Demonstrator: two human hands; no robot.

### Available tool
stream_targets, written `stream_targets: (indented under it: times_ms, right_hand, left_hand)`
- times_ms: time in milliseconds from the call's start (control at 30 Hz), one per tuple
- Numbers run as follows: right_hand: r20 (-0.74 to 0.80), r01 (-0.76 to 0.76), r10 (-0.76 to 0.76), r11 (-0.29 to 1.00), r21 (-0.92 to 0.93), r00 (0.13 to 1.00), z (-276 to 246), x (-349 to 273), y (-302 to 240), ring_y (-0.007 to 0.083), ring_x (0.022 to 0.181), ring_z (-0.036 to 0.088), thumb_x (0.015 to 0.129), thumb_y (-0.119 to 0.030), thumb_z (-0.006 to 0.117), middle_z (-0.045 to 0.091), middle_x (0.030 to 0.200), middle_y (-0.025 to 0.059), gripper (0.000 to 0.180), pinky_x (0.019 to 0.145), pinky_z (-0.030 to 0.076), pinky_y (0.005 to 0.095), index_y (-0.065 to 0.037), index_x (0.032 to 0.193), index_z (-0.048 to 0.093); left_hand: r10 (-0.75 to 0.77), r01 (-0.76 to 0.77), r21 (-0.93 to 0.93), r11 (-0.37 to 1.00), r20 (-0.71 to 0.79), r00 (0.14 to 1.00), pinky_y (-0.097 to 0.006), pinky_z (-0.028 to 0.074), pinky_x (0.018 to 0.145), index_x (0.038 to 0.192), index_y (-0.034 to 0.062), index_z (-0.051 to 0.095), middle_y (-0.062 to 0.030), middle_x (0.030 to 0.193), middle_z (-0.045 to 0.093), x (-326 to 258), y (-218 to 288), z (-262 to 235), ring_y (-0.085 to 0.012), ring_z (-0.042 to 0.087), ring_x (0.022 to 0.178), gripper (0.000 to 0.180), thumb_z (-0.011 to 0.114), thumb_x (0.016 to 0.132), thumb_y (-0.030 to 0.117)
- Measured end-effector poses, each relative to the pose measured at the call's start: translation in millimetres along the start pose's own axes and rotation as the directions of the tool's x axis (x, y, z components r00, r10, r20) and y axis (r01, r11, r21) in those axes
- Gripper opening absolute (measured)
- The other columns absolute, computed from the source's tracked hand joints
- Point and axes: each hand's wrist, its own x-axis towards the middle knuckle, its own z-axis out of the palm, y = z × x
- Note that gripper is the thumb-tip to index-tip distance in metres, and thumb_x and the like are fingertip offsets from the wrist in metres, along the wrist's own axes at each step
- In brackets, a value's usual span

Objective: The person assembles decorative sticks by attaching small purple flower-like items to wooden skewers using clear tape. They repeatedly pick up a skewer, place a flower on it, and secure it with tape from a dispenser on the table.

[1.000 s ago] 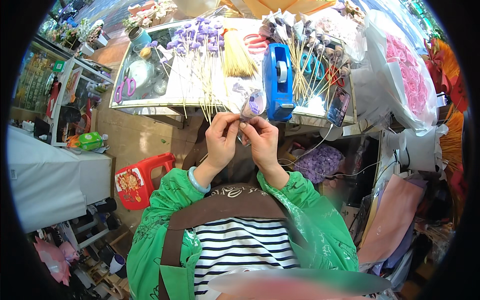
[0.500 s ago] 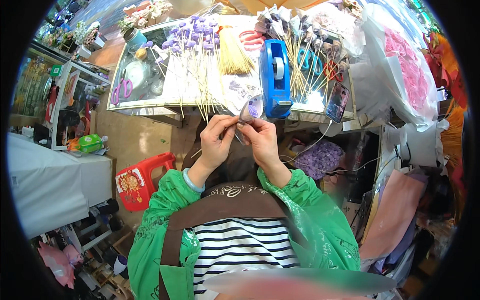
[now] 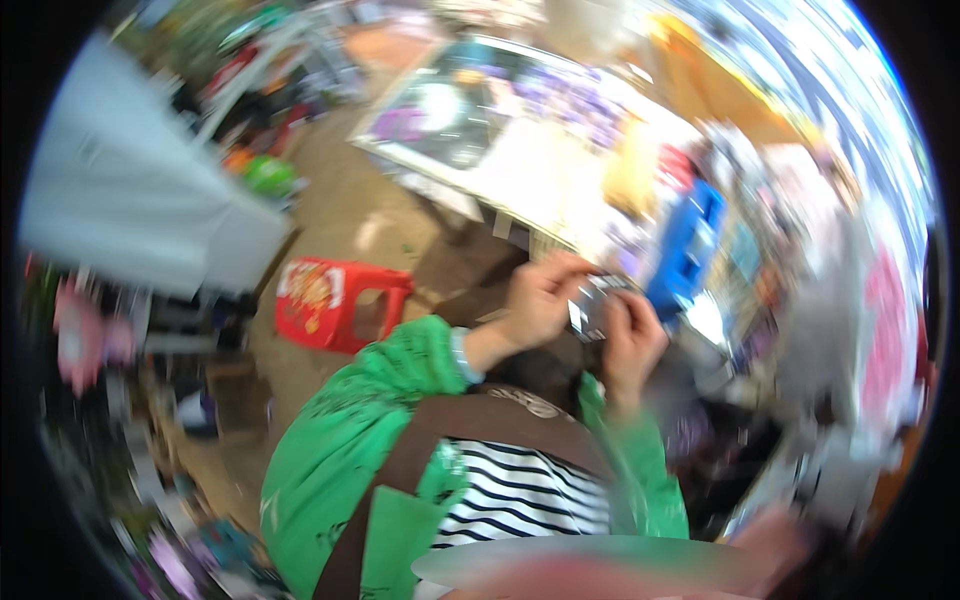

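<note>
The whole head view is smeared by motion. In front of my apron, my left hand (image 3: 545, 300) pinches a piece of shiny clear plastic film (image 3: 588, 310) from the left. My right hand (image 3: 632, 342) grips the same film at its right side, fingers bent round it. Whether a flower is inside the film cannot be made out. A blue tape dispenser (image 3: 690, 245) stands on the table just beyond my right hand. Purple flowers on thin sticks (image 3: 570, 100) lie farther back.
The white-topped table (image 3: 540, 175) is ahead, with a yellow straw bundle (image 3: 632, 165) on it. A red plastic stool (image 3: 335, 305) stands left of me. A pale cloth-covered surface (image 3: 130, 190) is at far left. Pink wrapped flowers (image 3: 882, 330) are at right.
The view has swung, so the table now appears tilted. Before, a purple flower in a wrapped cone showed between my hands; now shiny film shows there, and my hands are slightly farther apart.
</note>
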Motion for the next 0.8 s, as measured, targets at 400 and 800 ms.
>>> stream_targets:
  times_ms: [400,800]
  right_hand:
    - [0.241,0.343,-0.319,0.937,-0.064,0.917,4,29,-2,0.0055,0.057,0.040,0.090,-0.007,0.054,0.051,0.078,0.0025,0.019,0.046,0.032,0.0175,0.001,0.107,0.048]
    - [0.356,0.208,-0.246,0.968,0.143,0.901,-11,28,-4,0.0053,0.050,0.041,0.091,-0.010,0.054,0.047,0.068,0.0012,0.014,0.042,0.029,0.0173,0.001,0.099,0.051]
  left_hand:
    - [0.139,-0.126,0.110,0.986,-0.113,0.984,-0.034,0.046,0.078,0.097,-0.0004,0.058,-0.0120,0.093,0.056,-17,1,-18,-0.0287,0.058,0.089,0.019,0.056,0.079,-0.005]
    - [0.093,-0.069,0.187,0.980,-0.120,0.988,-0.033,0.047,0.075,0.093,-0.0028,0.061,-0.0137,0.088,0.058,-24,12,-9,-0.0281,0.059,0.085,0.015,0.056,0.079,-0.003]
